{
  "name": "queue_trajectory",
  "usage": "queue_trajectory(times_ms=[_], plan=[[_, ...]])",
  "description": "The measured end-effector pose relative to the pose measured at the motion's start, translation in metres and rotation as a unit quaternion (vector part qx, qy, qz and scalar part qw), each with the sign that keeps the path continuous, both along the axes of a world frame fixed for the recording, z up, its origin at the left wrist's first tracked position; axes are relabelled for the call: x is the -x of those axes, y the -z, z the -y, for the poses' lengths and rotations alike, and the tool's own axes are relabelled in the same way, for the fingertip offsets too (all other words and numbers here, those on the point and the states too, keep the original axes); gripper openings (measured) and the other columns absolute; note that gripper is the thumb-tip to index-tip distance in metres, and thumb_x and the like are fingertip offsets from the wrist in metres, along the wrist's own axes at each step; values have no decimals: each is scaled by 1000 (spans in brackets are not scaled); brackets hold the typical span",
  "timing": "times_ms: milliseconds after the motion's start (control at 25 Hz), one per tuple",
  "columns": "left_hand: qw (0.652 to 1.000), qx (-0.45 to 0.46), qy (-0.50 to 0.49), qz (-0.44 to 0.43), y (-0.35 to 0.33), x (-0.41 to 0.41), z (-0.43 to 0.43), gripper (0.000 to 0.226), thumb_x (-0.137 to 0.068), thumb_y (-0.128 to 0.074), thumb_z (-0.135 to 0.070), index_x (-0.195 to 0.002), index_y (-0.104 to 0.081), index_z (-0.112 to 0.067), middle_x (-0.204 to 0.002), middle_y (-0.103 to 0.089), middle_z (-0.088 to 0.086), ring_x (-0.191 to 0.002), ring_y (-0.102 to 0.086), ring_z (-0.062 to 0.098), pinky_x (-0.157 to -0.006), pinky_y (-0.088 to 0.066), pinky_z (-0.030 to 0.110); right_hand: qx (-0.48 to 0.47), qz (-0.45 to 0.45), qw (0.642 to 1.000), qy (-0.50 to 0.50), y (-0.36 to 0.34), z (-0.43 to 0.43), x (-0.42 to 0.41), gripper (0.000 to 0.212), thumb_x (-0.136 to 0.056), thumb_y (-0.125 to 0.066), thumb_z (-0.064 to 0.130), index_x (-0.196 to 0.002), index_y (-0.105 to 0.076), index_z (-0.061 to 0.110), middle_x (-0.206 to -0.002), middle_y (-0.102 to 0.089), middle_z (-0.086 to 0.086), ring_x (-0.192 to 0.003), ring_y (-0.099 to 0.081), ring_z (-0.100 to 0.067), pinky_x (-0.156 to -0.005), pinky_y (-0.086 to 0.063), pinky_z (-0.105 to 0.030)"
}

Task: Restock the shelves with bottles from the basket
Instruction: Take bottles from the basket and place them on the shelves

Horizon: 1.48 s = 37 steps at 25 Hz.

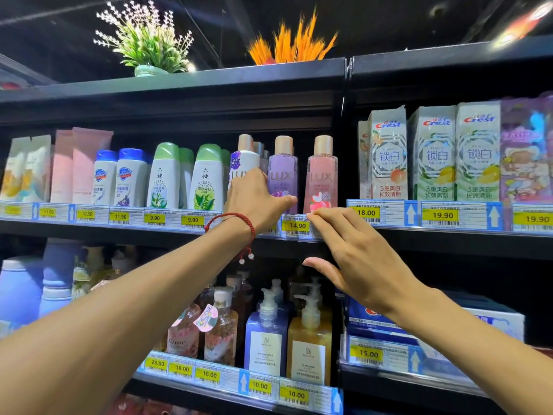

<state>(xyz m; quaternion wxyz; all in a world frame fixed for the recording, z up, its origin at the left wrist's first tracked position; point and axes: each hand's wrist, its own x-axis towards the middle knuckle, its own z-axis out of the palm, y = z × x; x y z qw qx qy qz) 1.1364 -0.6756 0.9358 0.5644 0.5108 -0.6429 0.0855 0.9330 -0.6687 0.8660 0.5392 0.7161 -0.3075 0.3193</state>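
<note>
Three LUX bottles with gold caps stand side by side on the upper shelf point(167, 226): a white one point(247, 160), a purple one point(282, 175) and a pink one point(321, 178). My left hand point(254, 199), with a red string bracelet at the wrist, wraps around the base of the white bottle, thumb stretched across the foot of the purple one. My right hand point(356, 256) hovers below the pink bottle with fingers spread, fingertips at the shelf's price strip, holding nothing. The basket is out of view.
Left of the LUX bottles stand green-capped and blue-capped bottles point(167, 178). Crest toothpaste boxes point(434, 154) fill the shelf to the right. Pump bottles point(266, 330) line the lower shelf. Artificial plants point(146, 40) sit on top of the unit.
</note>
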Motion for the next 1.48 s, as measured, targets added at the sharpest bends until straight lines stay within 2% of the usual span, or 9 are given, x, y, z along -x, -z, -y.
queue_trajectory(times_ms=[200, 400, 600, 720, 920, 1040, 1240, 1360, 1480], plan=[[1000, 10, 11, 16, 3, -1, 8, 40, -81, -80, -45, -104, -71, -13, -99, -75, 6, -91, -71, 19, -82, -62, 40, -9, 2, 1000, -1, -1, 0, 0, 73, -92, -66, 49, -142, -55, -3, -135, -62, -16, -123, -57, -31, -110, -49, -40], [999, 0, 20, 43, 3, -5, 7, 40, -84, -79, -36, -113, -69, -10, -108, -74, 7, -99, -70, 19, -83, -59, 31, -25, 8, 1000, -2, -1, -1, 0, 74, -92, -65, 50, -143, -54, -2, -137, -61, -15, -125, -56, -30, -112, -47, -39], [998, 40, 35, 37, 12, -6, 0, 37, -89, -74, -27, -120, -64, -10, -114, -73, 9, -101, -70, 22, -88, -61, 41, -49, 15, 999, 8, -2, -3, -2, 75, -93, -62, 53, -145, -52, 0, -139, -58, -14, -126, -54, -30, -113, -46, -39], [995, 68, 53, 58, 20, -12, -14, 38, -92, -70, -16, -128, -59, -7, -120, -70, 10, -104, -68, 21, -89, -57, 31, -66, 25, 997, 17, -3, -8, -5, 74, -93, -60, 54, -145, -51, 2, -138, -55, -14, -125, -53, -31, -112, -46, -41], [990, 97, 37, 93, 33, -45, -26, 31, -91, -67, -9, -122, -64, -8, -118, -70, 6, -105, -66, 18, -86, -47, 22, -95, 83, 992, 15, 1, -14, -19, 71, -88, -55, 54, -142, -53, 7, -131, -53, -10, -118, -51, -28, -107, -48, -39], [985, 111, 22, 128, 40, -68, -28, 30, -92, -68, -13, -122, -64, -11, -120, -70, 5, -108, -64, 18, -89, -47, 24, -105, 109, 988, 39, 1, -21, -30, 71, -85, -53, 56, -138, -55, 9, -126, -53, -10, -113, -50, -29, -101, -49, -40], [975, 116, 5, 189, 41, -99, -24, 31, -94, -66, -23, -124, -60, -16, -124, -66, 3, -111, -62, 23, -92, -53, 40, -121, 153, 976, 101, -2, -33, -54, 65, -85, -50, 58, -129, -59, 11, -120, -55, -8, -107, -52, -29, -94, -50, -42], [979, 130, 54, 147, 32, -113, -15, 32, -92, -67, -22, -123, -61, -16, -120, -68, 1, -103, -64, 21, -88, -53, 36, -128, 202, 970, 49, -6, -43, -74, 57, -89, -58, 45, -136, -57, 13, -126, -55, -6, -110, -54, -26, -95, -50, -39], [983, 103, 137, 61, 20, -120, -9, 32, -91, -72, -19, -122, -64, -14, -108, -69, -4, -95, -67, 14, -86, -55, 29, -198, 279, 936, -84, -27, -47, -105, 50, -98, -65, 30, -144, -53, 16, -132, -58, 1, -117, -57, -18, -100, -49, -33]])
